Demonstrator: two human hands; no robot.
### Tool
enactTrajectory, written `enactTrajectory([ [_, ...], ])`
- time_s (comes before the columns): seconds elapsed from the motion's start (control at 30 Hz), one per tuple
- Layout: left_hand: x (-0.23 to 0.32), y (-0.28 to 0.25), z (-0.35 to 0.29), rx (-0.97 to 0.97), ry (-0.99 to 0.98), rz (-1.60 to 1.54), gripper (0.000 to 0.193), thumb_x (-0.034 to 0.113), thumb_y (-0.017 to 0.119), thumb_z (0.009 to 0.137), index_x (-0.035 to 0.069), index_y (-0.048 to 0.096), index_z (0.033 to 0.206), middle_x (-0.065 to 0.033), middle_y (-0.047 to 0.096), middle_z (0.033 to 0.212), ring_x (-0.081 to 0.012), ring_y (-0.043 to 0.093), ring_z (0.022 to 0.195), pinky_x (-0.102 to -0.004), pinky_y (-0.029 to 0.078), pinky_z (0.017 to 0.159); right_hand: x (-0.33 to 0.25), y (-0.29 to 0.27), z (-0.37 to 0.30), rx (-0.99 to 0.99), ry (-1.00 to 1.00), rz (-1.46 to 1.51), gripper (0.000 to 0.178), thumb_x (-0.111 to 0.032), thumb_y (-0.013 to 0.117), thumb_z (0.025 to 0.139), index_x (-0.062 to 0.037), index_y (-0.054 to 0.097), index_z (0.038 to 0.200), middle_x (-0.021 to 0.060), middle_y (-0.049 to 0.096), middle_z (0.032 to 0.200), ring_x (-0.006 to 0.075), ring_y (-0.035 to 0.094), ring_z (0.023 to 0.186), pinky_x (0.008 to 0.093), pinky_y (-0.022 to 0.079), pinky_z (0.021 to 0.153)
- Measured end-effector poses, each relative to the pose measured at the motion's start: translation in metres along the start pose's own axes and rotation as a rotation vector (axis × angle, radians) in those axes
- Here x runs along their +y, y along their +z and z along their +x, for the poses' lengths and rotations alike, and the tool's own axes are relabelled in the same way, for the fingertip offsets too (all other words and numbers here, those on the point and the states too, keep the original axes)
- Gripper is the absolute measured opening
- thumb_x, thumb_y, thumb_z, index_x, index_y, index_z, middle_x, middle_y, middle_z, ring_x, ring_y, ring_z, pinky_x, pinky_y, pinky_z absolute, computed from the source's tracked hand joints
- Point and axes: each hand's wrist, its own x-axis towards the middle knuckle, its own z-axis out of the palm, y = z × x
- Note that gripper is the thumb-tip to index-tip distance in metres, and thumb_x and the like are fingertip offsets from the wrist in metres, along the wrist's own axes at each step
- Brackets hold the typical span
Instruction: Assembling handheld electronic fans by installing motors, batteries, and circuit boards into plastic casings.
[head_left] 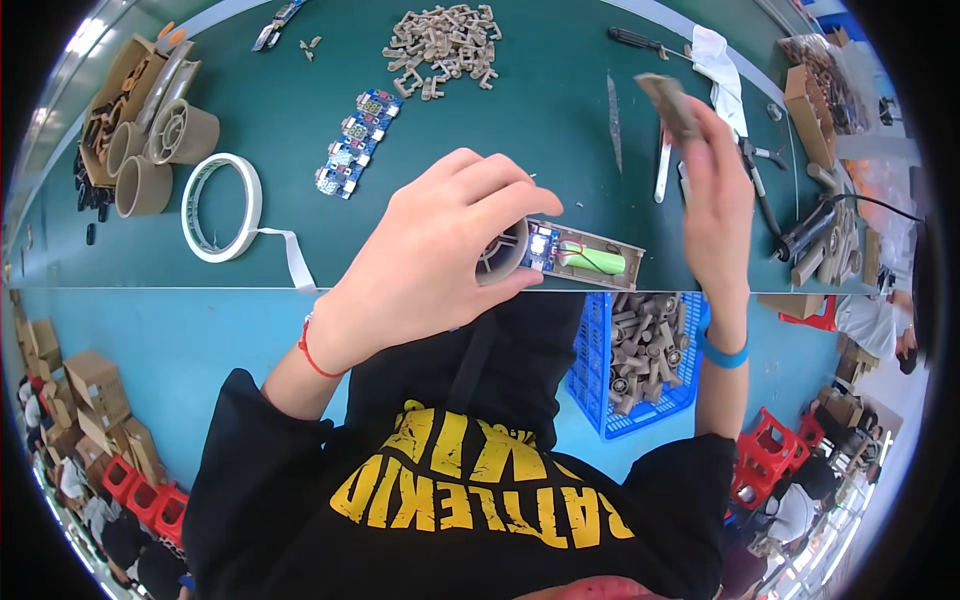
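Observation:
My left hand [430,240] is closed around the round end of a tan plastic housing [634,268], which lies at the table's near edge. Inside its open handle sit a small blue circuit board [541,247] and a green battery cell [592,260] with a red wire. Off to the right, my right hand [718,200] is raised and grips a tan plastic piece [668,105], slightly blurred and of unclear shape. Beyond my left hand, a row of joined blue circuit boards [358,143] lies on the green table [540,100].
A pile of small tan parts [445,45] lies at the far middle. White tape roll [222,208], tan round housings [183,132] and a parts box stand left. Right are a screwdriver [635,40], a black corded tool [805,230] and a white cloth [715,65]. A blue crate [590,370] stands below.

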Motion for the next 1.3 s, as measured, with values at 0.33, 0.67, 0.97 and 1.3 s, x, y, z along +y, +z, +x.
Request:
enactTrajectory([
  [0.33,-0.004,0.003,0.000,0.041,0.031,0.016,0.044,0.007,0.083,0.058,0.011,0.067,0.098,-0.0045,0.063,0.095,-0.0246,0.059,0.086,-0.0340,0.050,0.071,-0.004,-0.008,-0.016,-0.237,0.573,0.701,0.035,-0.034,0.051,0.101,-0.0052,0.062,0.118,-0.0046,0.054,0.072,0.0010,0.045,0.057,0.0170,0.032,0.050],
  [0.67,-0.002,0.003,0.000,0.028,0.012,0.027,0.044,0.006,0.083,0.056,0.010,0.067,0.098,-0.0047,0.063,0.095,-0.0253,0.059,0.086,-0.0345,0.050,0.072,-0.033,-0.026,-0.038,-0.256,0.411,0.997,0.025,-0.012,0.055,0.098,0.0018,0.056,0.119,0.0047,0.064,0.090,0.0064,0.056,0.077,0.0206,0.047,0.069],
  [0.97,-0.002,0.003,-0.001,0.033,0.001,0.026,0.044,0.007,0.083,0.055,0.010,0.068,0.096,-0.0047,0.063,0.093,-0.0253,0.059,0.086,-0.0347,0.050,0.072,-0.030,-0.022,-0.040,-0.256,0.276,1.043,0.029,-0.020,0.058,0.097,0.0027,0.059,0.115,0.0081,0.066,0.099,0.0070,0.057,0.075,0.0206,0.047,0.065],
  [1.3,-0.003,0.004,-0.001,0.024,0.002,0.011,0.043,0.007,0.084,0.055,0.011,0.068,0.095,-0.0023,0.063,0.089,-0.0231,0.057,0.080,-0.0331,0.048,0.067,-0.019,-0.016,0.020,-0.307,0.299,0.513,0.014,-0.014,0.052,0.098,-0.0024,0.059,0.104,0.0010,0.060,0.068,0.0063,0.052,0.058,0.0208,0.041,0.053],
])
